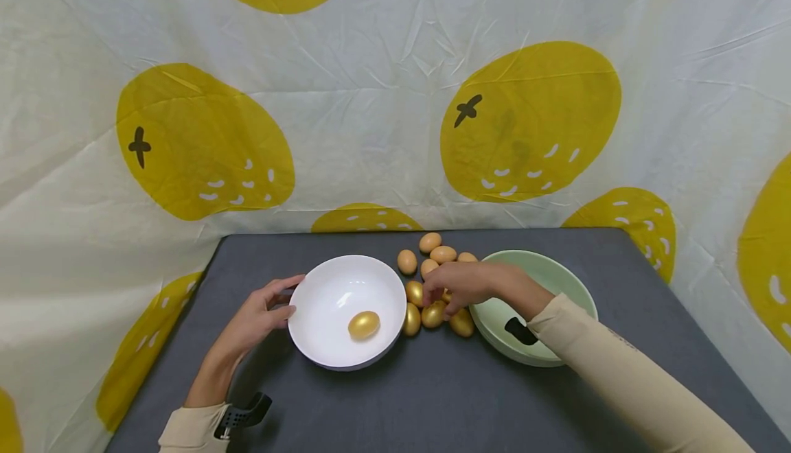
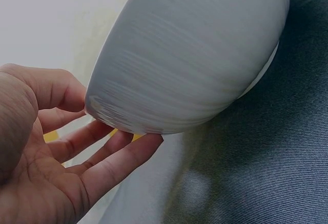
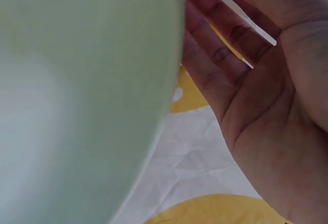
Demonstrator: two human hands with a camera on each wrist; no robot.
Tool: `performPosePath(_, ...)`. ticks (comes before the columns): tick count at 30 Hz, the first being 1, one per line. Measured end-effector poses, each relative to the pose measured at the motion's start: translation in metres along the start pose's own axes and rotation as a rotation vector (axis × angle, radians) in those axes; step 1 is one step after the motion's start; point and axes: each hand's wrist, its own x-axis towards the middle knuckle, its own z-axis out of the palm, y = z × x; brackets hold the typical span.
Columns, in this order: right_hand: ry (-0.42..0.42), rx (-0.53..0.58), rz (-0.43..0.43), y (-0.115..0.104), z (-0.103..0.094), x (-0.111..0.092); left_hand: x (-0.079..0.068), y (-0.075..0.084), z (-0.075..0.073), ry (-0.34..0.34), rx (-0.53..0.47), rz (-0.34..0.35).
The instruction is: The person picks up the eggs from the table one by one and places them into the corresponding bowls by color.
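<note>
head view, left hand: the left hand (image 1: pixel 262 316) rests against the left rim of the round white ceramic bowl (image 1: pixel 321 295), thumb and fingers lightly curved round its edge
head view, white bowl: it stands on the dark grey table mat (image 1: pixel 432 398) and holds one shiny gold egg (image 1: pixel 363 324) near its bottom
head view, right hand: the right hand (image 1: pixel 460 285) reaches from over the pale green round bowl (image 1: pixel 556 281) into the cluster of gold and tan eggs (image 1: pixel 435 255) lying between the two bowls; its fingertips are down among the eggs, but whether they pinch one I cannot tell
head view, surroundings: a cream cloth with big yellow fruit prints (image 1: pixel 525 120) hangs behind the table
left wrist view: the left hand (image 2: pixel 51 152) has its fingers loosely spread and straight, touching the underside of the white bowl's (image 2: pixel 189 55) outer wall, above the grey mat (image 2: pixel 277 157)
right wrist view: the right hand (image 3: pixel 256 90) shows an open palm with fingers stretched out just beside the green bowl's (image 3: pixel 82 96) wall; the fingertips are out of sight, the eggs hidden
</note>
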Motion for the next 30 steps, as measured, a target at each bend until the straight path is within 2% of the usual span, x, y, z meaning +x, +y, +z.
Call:
performPosePath(16, -0.017, -0.037, 0.043, 0.0029, 0.0016, 0.0049, 0.0009, -0.0021, 0.0009, 0.007, 0.023, -0.011)
performPosePath(30, -0.026, -0.090, 0.001, -0.0008, 0.0038, 0.0074, 0.0007, -0.0028, 0.0005, 0.011, 0.020, -0.010)
